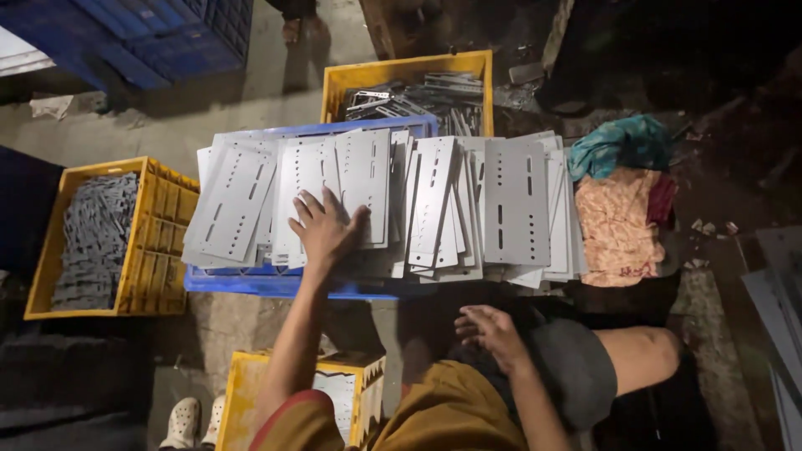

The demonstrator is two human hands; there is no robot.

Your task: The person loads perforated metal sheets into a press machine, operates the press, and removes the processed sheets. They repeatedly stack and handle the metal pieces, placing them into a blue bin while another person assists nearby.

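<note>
Several flat grey metal plates (518, 200) with punched slots and holes lie fanned out over a blue crate (276, 284). My left hand (324, 227) rests palm down on the plates near the crate's front, fingers spread, gripping nothing. My right hand (489, 330) hovers lower right, above my lap, with fingers loosely curled and holding nothing. It is apart from the plates.
A yellow crate (159, 250) of small grey parts stands at left. Another yellow crate (401, 71) of metal pieces sits behind the blue one, a third (238, 376) near my left arm. Crumpled cloths (618, 209) lie at right. A person's white shoes (192, 422) show bottom left.
</note>
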